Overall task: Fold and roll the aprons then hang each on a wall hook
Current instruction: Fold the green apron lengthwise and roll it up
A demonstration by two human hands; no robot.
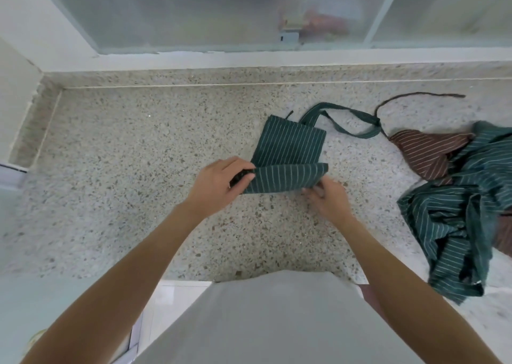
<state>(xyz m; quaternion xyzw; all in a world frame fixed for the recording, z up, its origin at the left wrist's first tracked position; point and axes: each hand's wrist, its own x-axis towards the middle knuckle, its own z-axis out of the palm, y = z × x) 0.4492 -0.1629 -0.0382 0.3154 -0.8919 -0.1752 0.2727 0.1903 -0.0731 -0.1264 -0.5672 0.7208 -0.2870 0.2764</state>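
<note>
- the green striped apron is lying flat on the speckled counter, already folded down to a narrow panel, and the near edge is turned up into the first bit of a roll.
- left hand grips the left end of that roll, fingers curled over it. right hand pinches the right end, thumb and fingers on the cloth. so both are clamped on the same roll, one per end, set apart by the panel's width.
- for this step i'd say keep both ends turning together. if one hand gets ahead, the roll probably goes cone-shaped and won't sit neat.
- keep it snug as it goes away from the body, and tuck the edge under on each turn. loose fabric like this likely springs open otherwise.
- watch the neck strap trailing off the far end toward the right. i'd leave it out of the roll since it looks like the obvious thing to hang on a hook later.
- the pile of more aprons, green and brown, sits well off to the right and isn't touching, so it shouldn't snag.
- no wall hook in view from here, can't tell where it is.
</note>
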